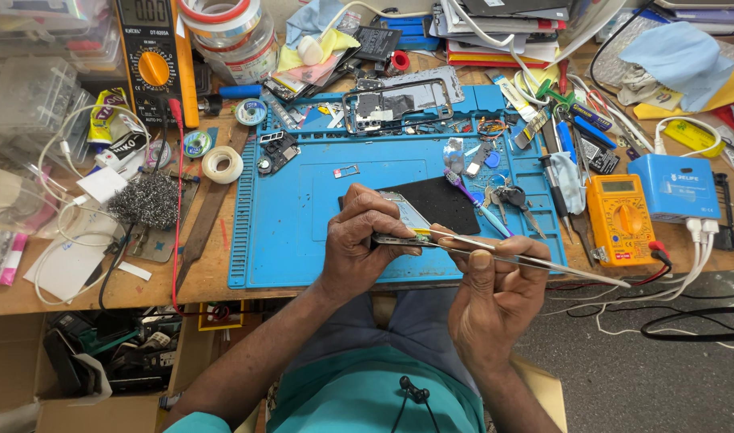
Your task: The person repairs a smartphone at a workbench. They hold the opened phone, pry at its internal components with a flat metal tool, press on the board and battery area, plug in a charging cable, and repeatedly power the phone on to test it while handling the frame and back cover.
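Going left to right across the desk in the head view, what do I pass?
Steel wool → tape roll → blue mat → left hand → right hand with tweezers → orange multimeter → blue box.

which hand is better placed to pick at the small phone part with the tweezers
Right. The right hand already grips the tweezers, tips at the small phone part. The left hand is wrapped around that part, holding it above the blue mat.
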A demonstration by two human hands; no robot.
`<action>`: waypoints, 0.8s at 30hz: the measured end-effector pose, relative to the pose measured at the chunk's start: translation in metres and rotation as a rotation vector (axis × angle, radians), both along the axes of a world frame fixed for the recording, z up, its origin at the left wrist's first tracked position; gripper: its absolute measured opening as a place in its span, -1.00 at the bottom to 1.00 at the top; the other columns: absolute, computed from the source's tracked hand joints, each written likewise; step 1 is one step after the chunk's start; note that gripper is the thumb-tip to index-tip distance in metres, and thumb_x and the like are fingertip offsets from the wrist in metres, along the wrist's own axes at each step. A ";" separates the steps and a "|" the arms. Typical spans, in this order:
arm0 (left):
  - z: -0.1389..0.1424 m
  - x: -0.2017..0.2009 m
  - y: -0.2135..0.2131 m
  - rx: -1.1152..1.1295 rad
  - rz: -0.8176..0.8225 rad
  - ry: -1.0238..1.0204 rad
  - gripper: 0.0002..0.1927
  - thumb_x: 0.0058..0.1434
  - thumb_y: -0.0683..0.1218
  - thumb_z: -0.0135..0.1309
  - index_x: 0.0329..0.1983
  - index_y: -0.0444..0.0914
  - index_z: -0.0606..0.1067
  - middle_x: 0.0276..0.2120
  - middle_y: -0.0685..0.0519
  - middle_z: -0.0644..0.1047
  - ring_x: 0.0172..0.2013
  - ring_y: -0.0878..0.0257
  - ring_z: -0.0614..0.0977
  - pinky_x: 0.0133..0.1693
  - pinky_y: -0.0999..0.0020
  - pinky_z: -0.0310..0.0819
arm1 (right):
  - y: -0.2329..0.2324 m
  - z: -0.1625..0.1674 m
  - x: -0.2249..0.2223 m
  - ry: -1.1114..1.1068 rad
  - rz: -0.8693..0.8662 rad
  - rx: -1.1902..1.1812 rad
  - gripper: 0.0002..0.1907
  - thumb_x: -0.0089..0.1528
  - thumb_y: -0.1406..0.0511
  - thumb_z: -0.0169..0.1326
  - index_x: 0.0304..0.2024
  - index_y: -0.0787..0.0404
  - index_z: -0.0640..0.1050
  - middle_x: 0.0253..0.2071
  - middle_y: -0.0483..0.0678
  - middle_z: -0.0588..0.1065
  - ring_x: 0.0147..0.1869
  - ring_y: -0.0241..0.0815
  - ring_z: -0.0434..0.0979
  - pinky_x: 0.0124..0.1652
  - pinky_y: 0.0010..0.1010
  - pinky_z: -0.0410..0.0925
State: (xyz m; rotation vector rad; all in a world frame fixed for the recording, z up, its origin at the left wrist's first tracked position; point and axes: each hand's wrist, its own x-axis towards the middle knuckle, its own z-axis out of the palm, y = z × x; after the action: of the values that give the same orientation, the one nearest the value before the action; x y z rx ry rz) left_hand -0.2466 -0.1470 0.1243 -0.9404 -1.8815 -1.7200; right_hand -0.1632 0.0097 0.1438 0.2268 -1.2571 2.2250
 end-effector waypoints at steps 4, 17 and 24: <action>0.002 0.000 0.001 -0.028 0.013 0.007 -0.72 0.02 0.03 0.44 -0.22 -0.06 0.65 -0.24 0.24 0.53 -0.09 0.30 0.49 -0.02 0.36 0.45 | 0.003 0.002 0.001 0.012 -0.024 0.112 -0.76 0.45 0.49 -0.01 0.09 0.24 0.25 -0.03 0.27 0.57 0.14 0.13 0.65 0.22 0.00 0.49; 0.003 0.003 0.008 -0.056 0.017 0.029 -0.74 0.04 0.04 0.43 -0.23 -0.05 0.65 -0.24 0.25 0.53 -0.09 0.30 0.48 -0.01 0.34 0.44 | 0.012 0.009 0.012 -0.039 -0.085 0.437 -0.75 0.44 0.52 -0.04 0.07 0.22 0.21 0.03 0.27 0.53 0.22 0.10 0.63 0.29 -0.08 0.50; -0.002 0.005 0.011 -0.066 0.014 0.019 -0.76 0.07 0.04 0.41 -0.22 -0.04 0.64 -0.23 0.25 0.53 -0.07 0.31 0.50 0.00 0.34 0.49 | 0.014 0.016 0.015 -0.072 -0.065 0.479 -0.74 0.45 0.53 -0.06 0.09 0.22 0.21 -0.01 0.24 0.54 0.26 0.12 0.62 0.41 -0.01 0.34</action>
State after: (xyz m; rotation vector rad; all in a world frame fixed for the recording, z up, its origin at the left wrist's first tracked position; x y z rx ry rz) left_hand -0.2418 -0.1360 0.1228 -0.9621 -1.9386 -1.6443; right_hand -0.1485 0.0233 0.1600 0.2825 -1.7989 1.8614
